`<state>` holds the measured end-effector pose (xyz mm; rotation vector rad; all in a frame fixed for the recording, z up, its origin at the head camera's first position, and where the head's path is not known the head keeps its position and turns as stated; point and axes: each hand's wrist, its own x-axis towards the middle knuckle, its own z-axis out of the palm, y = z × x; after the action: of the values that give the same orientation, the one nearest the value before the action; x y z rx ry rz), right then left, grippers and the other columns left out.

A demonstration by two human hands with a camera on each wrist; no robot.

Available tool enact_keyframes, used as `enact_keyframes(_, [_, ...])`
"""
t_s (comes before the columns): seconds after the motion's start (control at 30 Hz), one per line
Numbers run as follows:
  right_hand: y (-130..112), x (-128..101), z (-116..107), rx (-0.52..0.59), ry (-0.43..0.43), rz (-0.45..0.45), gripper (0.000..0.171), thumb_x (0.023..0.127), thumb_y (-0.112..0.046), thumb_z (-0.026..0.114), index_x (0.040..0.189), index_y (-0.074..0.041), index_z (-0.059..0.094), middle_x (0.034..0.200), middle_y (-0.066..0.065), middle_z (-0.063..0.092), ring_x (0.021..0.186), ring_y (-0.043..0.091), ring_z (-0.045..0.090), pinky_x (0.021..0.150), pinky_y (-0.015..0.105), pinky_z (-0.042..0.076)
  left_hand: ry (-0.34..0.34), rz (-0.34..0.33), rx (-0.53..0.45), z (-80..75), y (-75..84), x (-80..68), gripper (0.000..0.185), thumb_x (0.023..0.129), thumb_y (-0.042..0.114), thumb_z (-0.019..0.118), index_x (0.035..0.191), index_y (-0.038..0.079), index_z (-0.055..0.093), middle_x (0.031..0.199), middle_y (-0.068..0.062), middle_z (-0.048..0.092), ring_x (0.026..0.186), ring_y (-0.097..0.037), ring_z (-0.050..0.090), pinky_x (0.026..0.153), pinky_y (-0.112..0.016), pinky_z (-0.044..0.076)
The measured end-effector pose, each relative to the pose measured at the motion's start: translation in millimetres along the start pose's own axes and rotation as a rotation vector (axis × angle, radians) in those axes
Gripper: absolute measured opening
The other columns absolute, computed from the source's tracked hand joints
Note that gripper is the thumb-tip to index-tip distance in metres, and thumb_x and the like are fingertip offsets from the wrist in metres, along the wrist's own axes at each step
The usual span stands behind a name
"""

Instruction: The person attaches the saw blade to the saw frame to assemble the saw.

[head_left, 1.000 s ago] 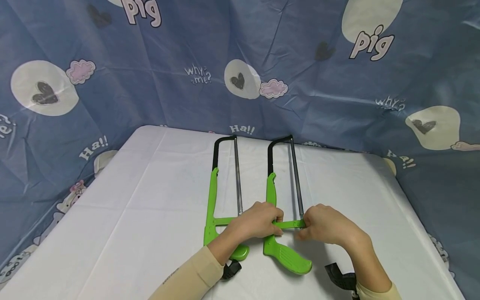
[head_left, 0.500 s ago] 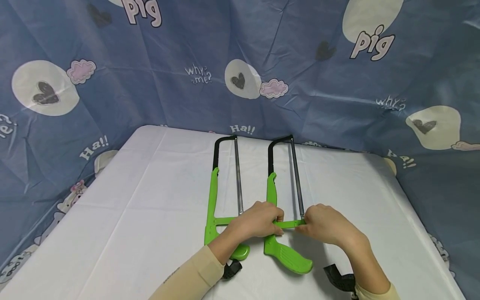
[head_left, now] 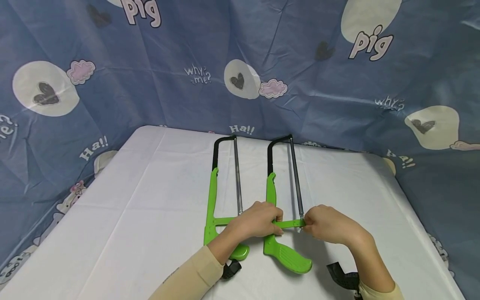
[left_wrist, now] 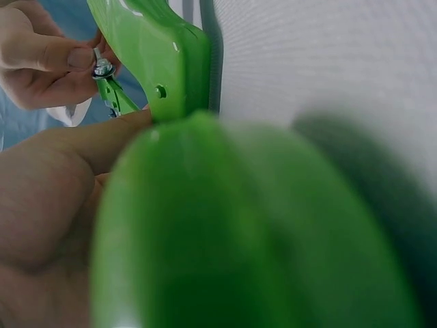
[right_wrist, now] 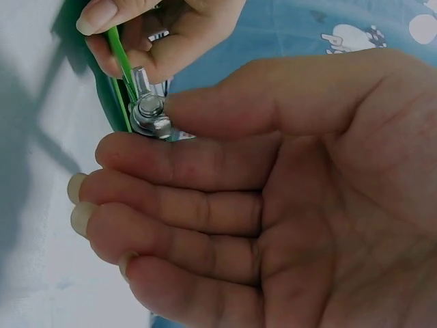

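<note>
Here both hands pinch: left [head_left: 258, 223] the right hacksaw's [head_left: 279, 225] crossbar, right [head_left: 330, 225] its nut [right_wrist: 151, 113] (silver).

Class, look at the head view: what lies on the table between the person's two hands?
Between the left hand and the right hand runs the green crossbar of the right-hand hacksaw; each hand pinches one end.

sleeves: long and beige on both forearms, ending at the wrists
left hand [head_left: 255, 225]: bare, no rings
right hand [head_left: 330, 225]: bare, short unpainted nails
wrist straps: black, just behind each hand, under the sleeve cuffs
</note>
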<state>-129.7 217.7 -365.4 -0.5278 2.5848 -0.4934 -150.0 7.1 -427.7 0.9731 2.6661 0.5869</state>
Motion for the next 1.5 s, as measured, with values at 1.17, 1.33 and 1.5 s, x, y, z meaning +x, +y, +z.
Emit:
enact_keyframes(1.17, [-10,5,8,-0.134,0.072,0.086,0.038,0.078,-0.029,0.078,0.054,-0.017,0.051,0.053,-0.008,0.034,0.05,0.009,0.03,0.049,0.026,0.024,-0.001,-0.017,0.009,-1.6,2.2,-1.3,0.028,0.087,0.035,0.076,0.073,0.021,0.057,0.074,0.01,0.052,0.068,-0.006,0.044,0.069,-0.023,0.037])
enact_keyframes(1.33, [-11,5,10,-0.14,0.092,0.097,0.036,0.082,-0.029,0.075,0.056,-0.016,0.054,0.053,-0.007,0.034,0.05,0.009,0.03,0.049,0.026,0.024,0.0,-0.02,0.003,-1.5,2.3,-2.0,0.027,0.087,0.035,0.076,0.074,0.021,0.057,0.074,0.01,0.052,0.068,-0.006,0.045,0.069,-0.023,0.037])
enact_keyframes(1.5, [-11,4,10,-0.135,0.085,0.096,0.035,0.083,-0.028,0.074,0.056,-0.016,0.054,0.053,-0.007,0.035,0.05,0.009,0.03,0.048,0.026,0.024,-0.003,-0.019,0.001,-2.0,3.0,-2.7,0.027,0.087,0.035,0.076,0.073,0.021,0.057,0.073,0.01,0.053,0.067,-0.006,0.045,0.066,-0.022,0.037])
